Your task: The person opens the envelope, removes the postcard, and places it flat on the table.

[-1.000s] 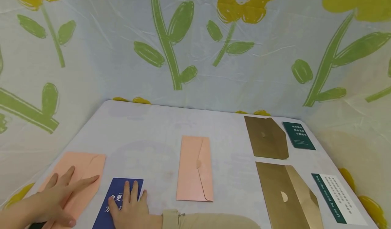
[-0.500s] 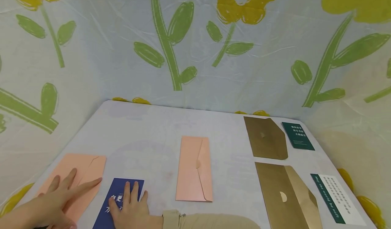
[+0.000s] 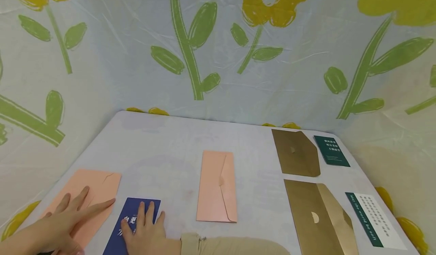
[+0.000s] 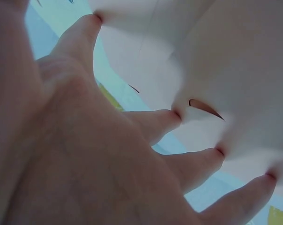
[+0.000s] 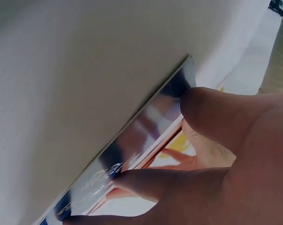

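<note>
On the left side of the table, my left hand (image 3: 61, 221) rests with spread fingers on a pink envelope (image 3: 98, 179). Its fingertips press the paper, and the left wrist view shows a curved slit in the pale envelope (image 4: 235, 61) near them. My right hand (image 3: 150, 234) lies on a dark blue card (image 3: 114, 243) with white characters, its fingers straight and partly hiding the print. In the right wrist view, thumb and fingertips touch the face of the card (image 5: 176, 86). The card's lower end runs out of the head view.
A second pink envelope (image 3: 216, 187) lies mid-table. On the right are two gold envelopes, one farther back (image 3: 294, 153) and one nearer (image 3: 304, 209) with its flap open, beside a green card (image 3: 332, 151) and a white-and-green card (image 3: 378, 221). Flowered cloth (image 3: 136, 77) hangs around the table.
My left hand and the pink envelope beneath it have shifted slightly to the right. A dark edge below that hand shows less now. The right hand and blue card stay put.
</note>
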Demonstrator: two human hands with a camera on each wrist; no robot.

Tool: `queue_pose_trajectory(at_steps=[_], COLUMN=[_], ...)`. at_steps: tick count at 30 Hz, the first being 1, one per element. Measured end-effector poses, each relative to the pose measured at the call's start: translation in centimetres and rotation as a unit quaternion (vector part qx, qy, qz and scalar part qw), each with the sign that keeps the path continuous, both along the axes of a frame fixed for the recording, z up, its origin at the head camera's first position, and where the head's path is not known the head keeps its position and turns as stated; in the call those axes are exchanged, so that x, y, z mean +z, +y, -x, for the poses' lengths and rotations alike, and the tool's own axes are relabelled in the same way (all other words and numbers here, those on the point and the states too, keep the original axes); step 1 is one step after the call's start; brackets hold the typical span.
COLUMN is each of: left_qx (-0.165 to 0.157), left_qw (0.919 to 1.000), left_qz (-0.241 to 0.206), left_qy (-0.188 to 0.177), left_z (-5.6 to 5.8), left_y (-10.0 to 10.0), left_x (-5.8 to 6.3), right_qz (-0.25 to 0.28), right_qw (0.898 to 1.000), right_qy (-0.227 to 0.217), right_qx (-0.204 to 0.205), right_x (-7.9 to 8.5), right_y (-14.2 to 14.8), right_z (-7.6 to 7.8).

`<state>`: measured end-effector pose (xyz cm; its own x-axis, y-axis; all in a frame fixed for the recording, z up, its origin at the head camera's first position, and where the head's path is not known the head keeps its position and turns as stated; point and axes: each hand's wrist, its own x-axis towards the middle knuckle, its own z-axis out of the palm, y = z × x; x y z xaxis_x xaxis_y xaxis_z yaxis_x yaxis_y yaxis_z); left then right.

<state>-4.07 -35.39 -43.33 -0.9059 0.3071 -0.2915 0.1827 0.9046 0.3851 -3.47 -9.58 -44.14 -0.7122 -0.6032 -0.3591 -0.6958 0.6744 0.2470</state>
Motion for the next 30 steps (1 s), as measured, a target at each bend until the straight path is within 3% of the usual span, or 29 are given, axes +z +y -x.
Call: queue_pose_trajectory(at_steps=[12,19,25,28,30], left_qx=[0.010,0.001,0.001,-0.017,-0.024], left_qw=[0.9997,0.9997,0.9999,0.9993,0.9983], left_qz=[0.021,0.014,0.008,0.016,0.022], left_qy=[0.007,0.021,0.012,0.030,0.048], left_z=[-0.1,-0.2,-0.1,-0.3,-0.1], left_y=[0.0,0.0,0.1,0.0,0.3], left_x=[0.0,0.1,0.3,0.4,0.7], right_qz=[0.062,0.056,0.066,0.068,0.071], right_qw=[0.997,0.996,0.997,0.998,0.997], right_qy=[0.032,0.060,0.032,0.012,0.025], right_qx=[0.027,0.028,0.016,0.010,0.008], right_x=[-0.3,-0.4,-0.2,0.3,1.0], right_y=[0.3,0.3,0.1,0.3,0.6], right_z=[-0.4,-0.8,-0.4,-0.2,-0.1])
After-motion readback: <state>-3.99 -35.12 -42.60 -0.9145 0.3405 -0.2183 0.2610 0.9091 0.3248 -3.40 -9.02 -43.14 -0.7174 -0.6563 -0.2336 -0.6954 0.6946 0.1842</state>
